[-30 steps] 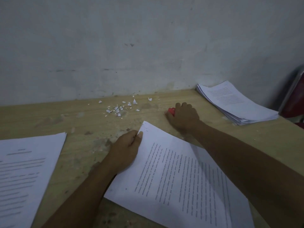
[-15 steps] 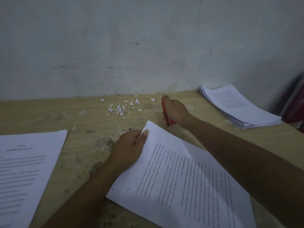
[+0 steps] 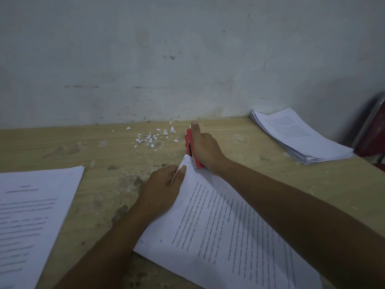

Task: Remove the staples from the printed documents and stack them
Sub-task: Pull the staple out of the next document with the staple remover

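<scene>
Head camera is looking down on a printed document (image 3: 229,236) that is lying at a slant on a wooden table (image 3: 104,155). The left hand (image 3: 164,184) is pinching the document's far corner, with the thumb lying on the top sheet and the other fingers curling underneath. Just beyond that corner the right hand (image 3: 205,147) is gripping a red staple tool (image 3: 189,142). Its fingers are wrapping round the tool and its thumb is stretching straight along the upper edge toward the wall (image 3: 187,59). The tool's near end is meeting the document's corner; whether it is biting on a staple cannot be told. The right forearm is crossing over the document's right side. Left of the document and apart from it, a sheaf of printed pages (image 3: 35,215) is lying flat. Beyond the document to its right, a thicker stack of pages (image 3: 295,136) is sitting against the wall. Beyond the document's far corner, small white paper scraps (image 3: 152,137) are lying scattered.
</scene>
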Demonstrator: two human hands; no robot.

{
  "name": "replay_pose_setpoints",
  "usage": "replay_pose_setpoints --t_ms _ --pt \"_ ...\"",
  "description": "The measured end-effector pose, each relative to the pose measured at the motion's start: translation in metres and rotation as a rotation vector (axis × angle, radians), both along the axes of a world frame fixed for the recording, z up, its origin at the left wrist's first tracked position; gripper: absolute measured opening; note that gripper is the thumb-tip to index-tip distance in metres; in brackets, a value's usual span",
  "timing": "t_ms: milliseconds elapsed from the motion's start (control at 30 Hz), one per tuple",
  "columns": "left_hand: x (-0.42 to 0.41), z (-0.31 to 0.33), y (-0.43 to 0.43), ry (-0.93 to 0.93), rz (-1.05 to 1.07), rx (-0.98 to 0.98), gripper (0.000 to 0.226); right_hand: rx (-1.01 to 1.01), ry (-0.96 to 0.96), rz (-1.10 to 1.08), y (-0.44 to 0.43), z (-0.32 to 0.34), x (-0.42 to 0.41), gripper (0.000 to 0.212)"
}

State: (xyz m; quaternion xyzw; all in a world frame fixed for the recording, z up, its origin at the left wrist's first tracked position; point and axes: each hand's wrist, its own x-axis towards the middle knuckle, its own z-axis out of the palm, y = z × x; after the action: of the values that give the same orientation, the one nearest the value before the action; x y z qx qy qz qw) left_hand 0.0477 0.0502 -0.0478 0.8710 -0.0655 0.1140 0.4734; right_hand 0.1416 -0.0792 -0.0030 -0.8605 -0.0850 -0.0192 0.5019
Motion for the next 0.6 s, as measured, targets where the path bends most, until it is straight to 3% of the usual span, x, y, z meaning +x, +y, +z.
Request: replay_pose_setpoints --t_ms 600 --pt "0.002 -0.003 0.001 0.000 -0.029 0.003 0.052 0.087 -0.166 -0.038 0.015 -0.005 -0.009 0.074"
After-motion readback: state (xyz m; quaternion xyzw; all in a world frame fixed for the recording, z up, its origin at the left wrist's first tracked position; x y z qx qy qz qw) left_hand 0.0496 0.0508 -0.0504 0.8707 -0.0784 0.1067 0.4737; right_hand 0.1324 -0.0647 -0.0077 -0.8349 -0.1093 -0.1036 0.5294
